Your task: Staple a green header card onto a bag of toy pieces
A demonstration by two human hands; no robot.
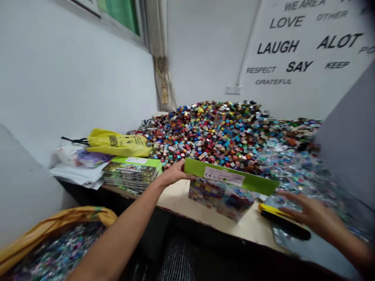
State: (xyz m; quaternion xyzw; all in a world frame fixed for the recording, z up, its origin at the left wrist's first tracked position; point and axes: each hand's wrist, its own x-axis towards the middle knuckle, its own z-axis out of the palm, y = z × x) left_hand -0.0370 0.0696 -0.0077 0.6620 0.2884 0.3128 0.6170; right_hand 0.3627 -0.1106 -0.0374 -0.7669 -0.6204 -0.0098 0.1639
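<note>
— Desk's [252, 228] left end?
— Stacked green-topped boxes [131, 171], apparently finished.
— Middle?
— Box with raised green flap [231, 176], gripped by the left hand [175, 174]; right hand [307, 212] open, fingers spread, just beside it.
— Remaining?
— Huge heap of coloured blocks [216, 132] along the back edge.

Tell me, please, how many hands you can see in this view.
2: the left hand at the left end of the green-topped box, and the right hand, blurred, further right. No others show.
</note>
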